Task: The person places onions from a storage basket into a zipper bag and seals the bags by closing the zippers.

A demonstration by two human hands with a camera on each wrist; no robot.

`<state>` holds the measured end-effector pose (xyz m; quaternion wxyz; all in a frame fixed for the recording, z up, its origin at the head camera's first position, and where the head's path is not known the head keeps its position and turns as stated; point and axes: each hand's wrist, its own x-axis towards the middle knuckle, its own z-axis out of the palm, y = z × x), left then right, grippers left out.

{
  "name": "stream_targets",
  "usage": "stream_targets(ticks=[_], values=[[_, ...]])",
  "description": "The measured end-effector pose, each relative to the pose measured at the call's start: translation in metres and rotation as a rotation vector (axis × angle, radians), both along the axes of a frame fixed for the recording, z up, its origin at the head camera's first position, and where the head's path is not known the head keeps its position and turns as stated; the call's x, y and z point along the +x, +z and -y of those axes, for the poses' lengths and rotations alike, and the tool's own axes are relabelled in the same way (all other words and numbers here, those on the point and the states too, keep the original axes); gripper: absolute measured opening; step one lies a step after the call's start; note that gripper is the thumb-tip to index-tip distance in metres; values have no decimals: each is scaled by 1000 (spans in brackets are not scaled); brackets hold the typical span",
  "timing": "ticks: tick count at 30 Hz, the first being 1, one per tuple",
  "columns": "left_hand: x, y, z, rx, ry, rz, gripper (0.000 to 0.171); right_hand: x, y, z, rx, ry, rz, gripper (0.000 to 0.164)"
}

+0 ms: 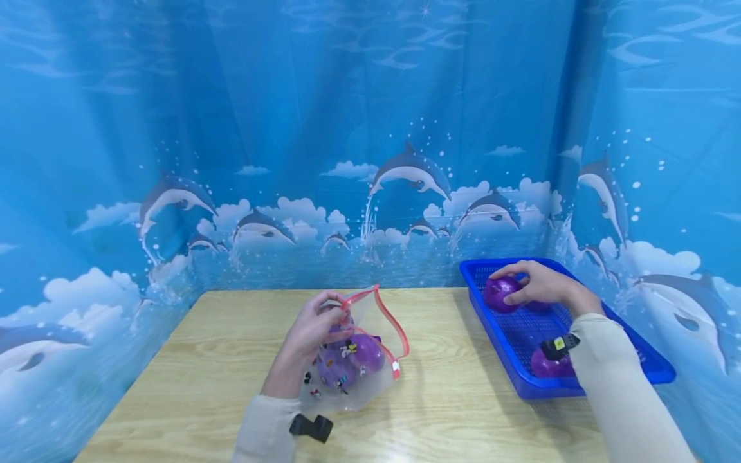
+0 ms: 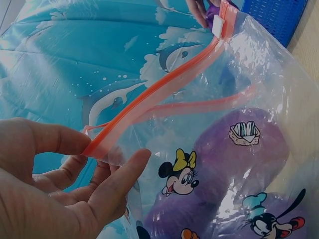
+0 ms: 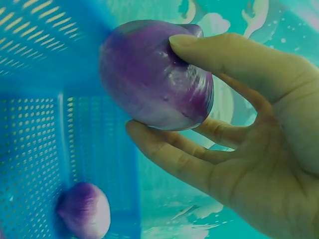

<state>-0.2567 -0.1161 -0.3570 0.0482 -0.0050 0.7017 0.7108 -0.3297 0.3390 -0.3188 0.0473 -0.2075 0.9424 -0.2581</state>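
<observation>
My left hand [image 1: 312, 331] pinches the red zip edge of a clear slider bag [image 1: 361, 395] printed with cartoon characters. Several shiny purple onions [image 1: 368, 352] lie inside the bag, whose mouth hangs apart toward the right. In the left wrist view, thumb and fingers hold the orange-red strip [image 2: 164, 82] at one end, and a white slider [image 2: 218, 26] sits near the other. My right hand [image 1: 541, 286] grips a purple onion [image 1: 501, 294] over the far left part of the blue basket [image 1: 502, 344]. Fingers and thumb hold its sides in the right wrist view [image 3: 154, 74].
Inside the basket, another onion [image 1: 550, 365] lies near the front and one more [image 1: 539, 307] sits behind my right hand. The basket stands at the right of the wooden table [image 1: 231, 360]. A blue dolphin-print curtain [image 1: 324, 128] surrounds the table's back and sides.
</observation>
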Motion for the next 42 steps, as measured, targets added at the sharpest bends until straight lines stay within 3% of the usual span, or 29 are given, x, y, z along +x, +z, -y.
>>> stream_targets(ticks=[17, 42], values=[[0, -1, 0, 19, 5, 0, 17, 17, 18, 28, 22, -4, -28, 56], [0, 0, 0, 5, 2, -6, 16, 21, 25, 75, -48, 78, -43, 53]])
